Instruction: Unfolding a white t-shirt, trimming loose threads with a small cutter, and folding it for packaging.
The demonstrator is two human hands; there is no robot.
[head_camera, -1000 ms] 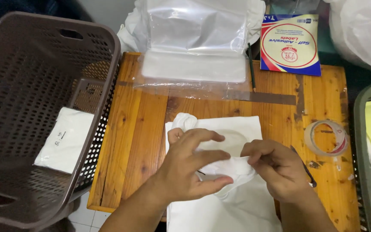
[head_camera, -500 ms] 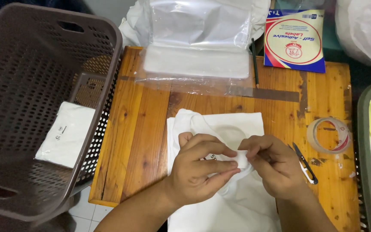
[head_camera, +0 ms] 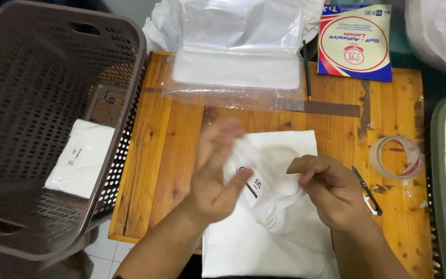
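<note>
1. The fingers [head_camera: 218, 142] of the left hand [head_camera: 215, 178] are spread and blurred, its thumb pressed against the folded white garment [head_camera: 264, 227] near a small printed size label [head_camera: 256, 186]; they are not closed around it.
2. The fingers [head_camera: 305, 168] of the right hand [head_camera: 329, 194] are curled shut, pinching a fold of the same white fabric at the neckline.
3. The garment lies on the wooden tabletop [head_camera: 171, 139], at its near edge and about the middle, with both hands on top of it.
4. Beyond the garment, a stack of clear plastic bags [head_camera: 238, 67] lies at the far edge of the tabletop.
5. A pencil [head_camera: 306, 70] lies just beside the bags, and a blue, white and red pack of adhesive labels [head_camera: 356, 41] sits to its right.
6. A roll of clear tape [head_camera: 396, 157] rests near the right hand, with a small cutter [head_camera: 366, 190] between them.
7. To the left, a brown perforated plastic basket [head_camera: 21, 103] holds one bagged white garment [head_camera: 81, 157].
</note>
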